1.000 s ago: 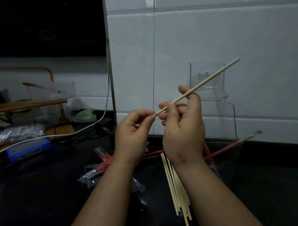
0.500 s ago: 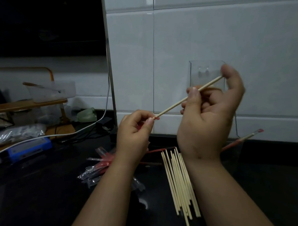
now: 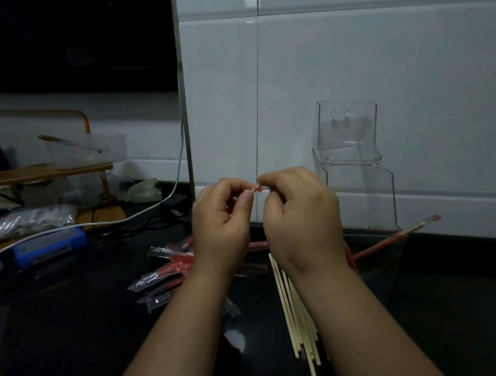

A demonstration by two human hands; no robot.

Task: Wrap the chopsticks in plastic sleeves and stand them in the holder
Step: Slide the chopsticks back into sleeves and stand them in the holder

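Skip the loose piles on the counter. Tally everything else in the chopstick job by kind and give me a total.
left hand and right hand: 2
chopstick pinched between them: 1
clear holder: 1
wrapped chopstick leaning in the clear holder: 1
Total: 5

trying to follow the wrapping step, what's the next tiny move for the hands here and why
Probably ease the chopstick tip a little further into the red-ended sleeve. The left hand and right hand pinch close together, with only the pale tip and a bit of red showing between their fingertips, so insertion looks barely begun. The rest of the stick is hidden.
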